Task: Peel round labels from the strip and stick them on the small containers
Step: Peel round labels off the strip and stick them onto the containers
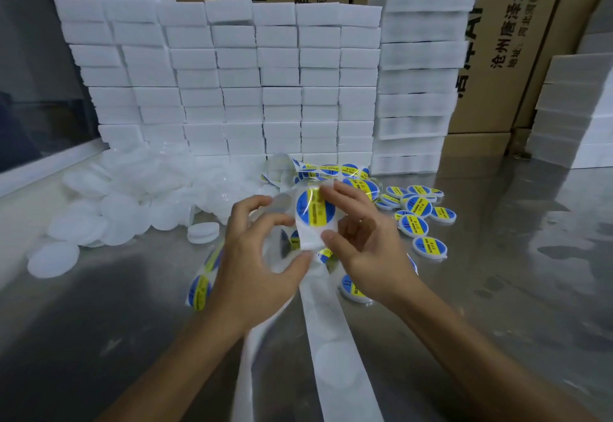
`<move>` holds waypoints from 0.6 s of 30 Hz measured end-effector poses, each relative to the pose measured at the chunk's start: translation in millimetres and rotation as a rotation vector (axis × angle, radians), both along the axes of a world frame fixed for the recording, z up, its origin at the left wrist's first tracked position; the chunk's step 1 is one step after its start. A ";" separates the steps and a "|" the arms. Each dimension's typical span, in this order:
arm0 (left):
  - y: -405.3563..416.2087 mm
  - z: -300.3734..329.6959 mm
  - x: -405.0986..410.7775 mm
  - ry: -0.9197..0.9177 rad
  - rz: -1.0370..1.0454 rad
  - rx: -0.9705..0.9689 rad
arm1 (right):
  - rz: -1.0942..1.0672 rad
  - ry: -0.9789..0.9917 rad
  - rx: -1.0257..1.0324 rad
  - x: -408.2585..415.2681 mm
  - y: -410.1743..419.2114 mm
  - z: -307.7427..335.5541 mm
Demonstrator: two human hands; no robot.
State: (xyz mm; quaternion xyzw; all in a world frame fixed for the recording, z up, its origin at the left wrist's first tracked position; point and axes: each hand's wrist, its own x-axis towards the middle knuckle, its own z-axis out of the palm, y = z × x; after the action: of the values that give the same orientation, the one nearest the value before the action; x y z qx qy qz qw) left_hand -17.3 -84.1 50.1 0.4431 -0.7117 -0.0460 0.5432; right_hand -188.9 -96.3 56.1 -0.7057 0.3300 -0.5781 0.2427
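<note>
Spent backing strip [335, 348] trails toward the viewer. Above it, the left hand [262, 255] and right hand [368, 242] both pinch the strip around one round blue-and-yellow label [315, 206]; a hurried peel risks creasing it. Beyond lie labelled containers [419, 219] and unlabelled white containers [139, 196].

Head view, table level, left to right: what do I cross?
Pile of plain white containers → left hand → label strip held between both hands → right hand → cluster of labelled containers → bare steel table.
</note>
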 end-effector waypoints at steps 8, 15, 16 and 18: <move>-1.2 3.5 -4.1 0.253 -0.171 0.230 | -0.012 0.056 -0.048 0.7 -3.2 -6.7; -3.9 2.5 -3.8 0.326 -0.200 0.261 | -0.216 0.140 -0.210 5.8 -0.4 -12.7; -4.2 2.1 -3.8 0.327 -0.191 0.252 | -0.249 0.159 -0.251 6.2 0.0 -13.2; -3.9 2.3 -3.9 0.318 -0.178 0.225 | -0.303 0.172 -0.295 6.7 1.2 -13.2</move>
State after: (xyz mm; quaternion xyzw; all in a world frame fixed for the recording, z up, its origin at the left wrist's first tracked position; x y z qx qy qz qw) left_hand -21.2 -88.0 52.5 0.4235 -0.6436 -0.2427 0.5895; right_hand -182.2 -95.2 42.9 -0.7227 0.3635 -0.5876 0.0182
